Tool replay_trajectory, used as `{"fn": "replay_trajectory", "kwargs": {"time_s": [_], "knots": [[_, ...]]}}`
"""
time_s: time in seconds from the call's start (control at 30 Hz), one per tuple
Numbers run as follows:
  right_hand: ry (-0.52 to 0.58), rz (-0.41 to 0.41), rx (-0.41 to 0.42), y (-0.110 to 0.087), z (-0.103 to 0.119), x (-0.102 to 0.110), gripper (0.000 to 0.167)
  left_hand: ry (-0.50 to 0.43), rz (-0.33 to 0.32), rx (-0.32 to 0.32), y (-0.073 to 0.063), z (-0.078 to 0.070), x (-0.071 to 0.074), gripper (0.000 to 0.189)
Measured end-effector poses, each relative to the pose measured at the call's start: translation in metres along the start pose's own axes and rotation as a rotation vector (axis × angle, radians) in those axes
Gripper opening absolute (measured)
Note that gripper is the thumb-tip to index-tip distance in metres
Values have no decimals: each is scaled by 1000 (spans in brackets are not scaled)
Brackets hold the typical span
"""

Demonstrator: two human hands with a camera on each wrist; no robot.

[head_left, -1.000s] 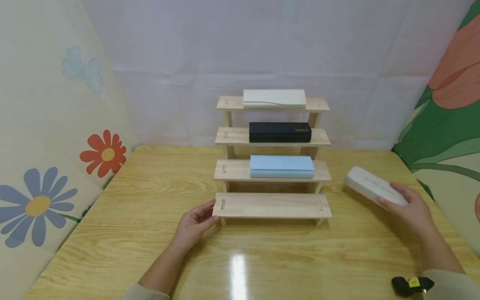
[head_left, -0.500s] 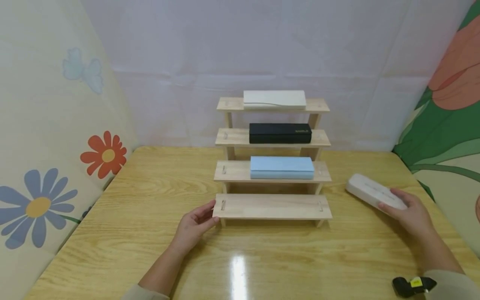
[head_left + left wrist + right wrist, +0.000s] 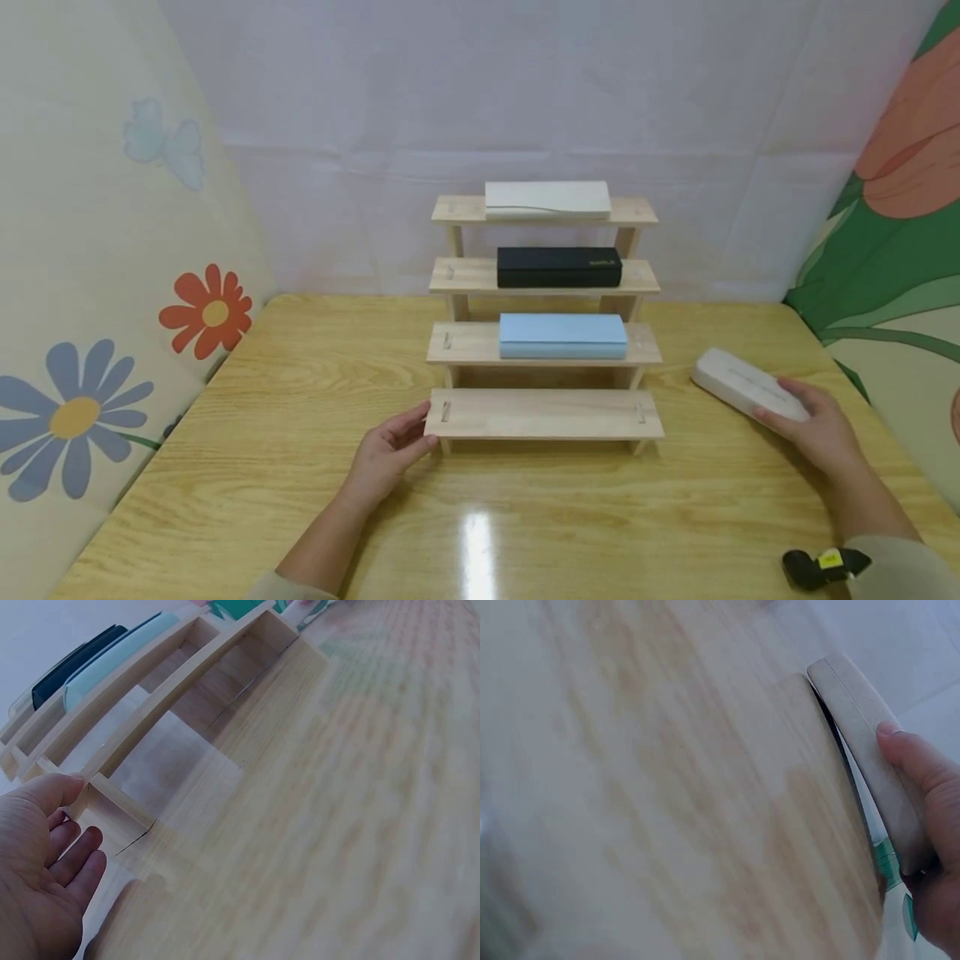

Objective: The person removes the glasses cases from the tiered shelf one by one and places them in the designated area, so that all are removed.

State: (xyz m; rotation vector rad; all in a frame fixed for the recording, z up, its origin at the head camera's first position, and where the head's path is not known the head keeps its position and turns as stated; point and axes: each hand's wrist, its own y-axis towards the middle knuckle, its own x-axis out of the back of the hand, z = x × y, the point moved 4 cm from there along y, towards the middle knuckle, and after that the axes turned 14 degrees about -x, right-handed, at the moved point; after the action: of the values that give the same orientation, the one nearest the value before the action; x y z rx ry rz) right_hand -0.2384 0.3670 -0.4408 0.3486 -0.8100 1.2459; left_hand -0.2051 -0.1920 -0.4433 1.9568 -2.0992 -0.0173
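Note:
A four-step wooden display stand point(image 3: 543, 414) is on the table, its lowest shelf bare. Eyeglass cases lie on the upper shelves: a white case point(image 3: 547, 201) on top, a black case point(image 3: 558, 267) below it, then a light blue case point(image 3: 562, 336). My left hand point(image 3: 384, 454) holds the left end of the lowest shelf; the left wrist view has the thumb point(image 3: 56, 789) at its corner. To the right of the stand my right hand point(image 3: 821, 429) grips a white, rounded eyeglass case point(image 3: 746, 382) by its near end. It lies low over the table, and contact cannot be told.
The wood-grain table point(image 3: 315, 367) has a white cloth backdrop point(image 3: 375, 100) behind it. Flower-patterned panels point(image 3: 75, 250) stand at both sides. A black device with a yellow label point(image 3: 825, 568) is at the right sleeve.
The far end of the white case in my right hand has dipped slightly toward the table, then held nearly still. The left hand keeps its place at the stand.

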Motion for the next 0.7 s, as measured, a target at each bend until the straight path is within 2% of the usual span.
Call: {"fn": "replay_trajectory", "kwargs": {"time_s": [0.37, 0.57, 0.7], "knots": [[-22, 25, 14, 5, -5, -3, 87, -5, 3, -3, 0, 0, 0, 51], [-32, -17, 40, 9, -5, -2, 84, -4, 2, -6, 0, 1, 0, 51], [-24, -53, 20, 11, -6, -1, 84, -10, 4, -6, -1, 1, 1, 52]]}}
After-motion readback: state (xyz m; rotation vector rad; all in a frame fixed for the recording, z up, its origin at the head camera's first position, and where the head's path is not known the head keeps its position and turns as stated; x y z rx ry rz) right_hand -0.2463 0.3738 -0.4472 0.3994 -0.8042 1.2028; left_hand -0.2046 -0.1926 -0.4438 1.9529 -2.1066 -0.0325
